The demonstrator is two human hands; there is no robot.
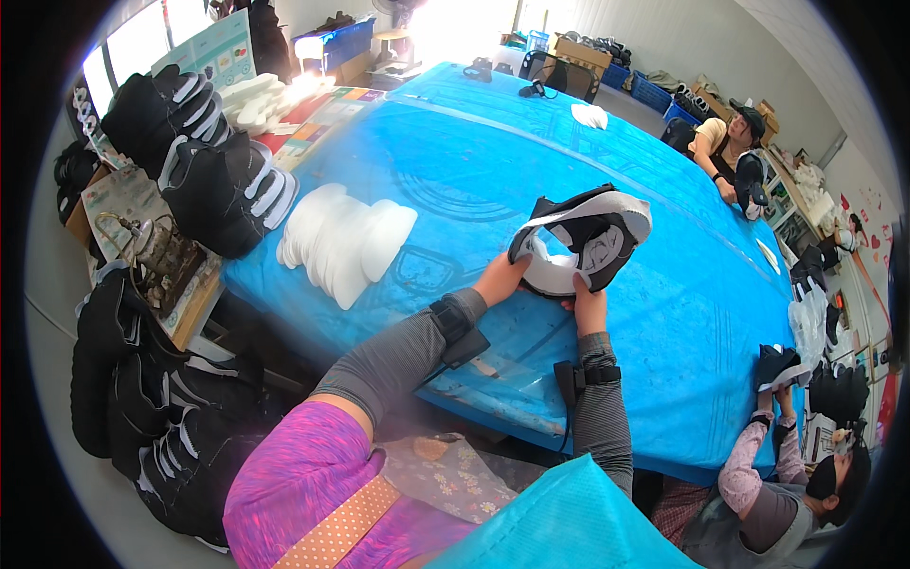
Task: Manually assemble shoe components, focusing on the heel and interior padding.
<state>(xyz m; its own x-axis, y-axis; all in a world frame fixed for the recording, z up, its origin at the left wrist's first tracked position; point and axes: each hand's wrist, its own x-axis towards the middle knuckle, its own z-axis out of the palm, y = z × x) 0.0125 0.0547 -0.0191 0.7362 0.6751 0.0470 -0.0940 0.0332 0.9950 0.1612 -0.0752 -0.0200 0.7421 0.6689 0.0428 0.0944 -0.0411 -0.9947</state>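
Above the blue-covered table, both my hands hold a black and grey shoe upper (552, 278) by its near edge, with its opening showing and pale lining inside. My left hand (502, 280) grips the left side, thumb on the edge. On the right side, my right hand (590, 307) closes round the same edge; some of its fingers are hidden underneath. A fanned pile of thin white curved pieces (341, 242) lies on the table, left of my left hand. Stacked black shoe uppers (213, 194) with grey edges stand beyond that pile at the table's left corner.
The blue sheet (464, 199) covers a large table. More uppers (180, 427) hang at lower left, below a metal machine (156, 251). One co-worker (711, 152) sits across at far right, another (758, 484) at lower right, each handling a shoe part. White pieces (590, 116) lie farther off.
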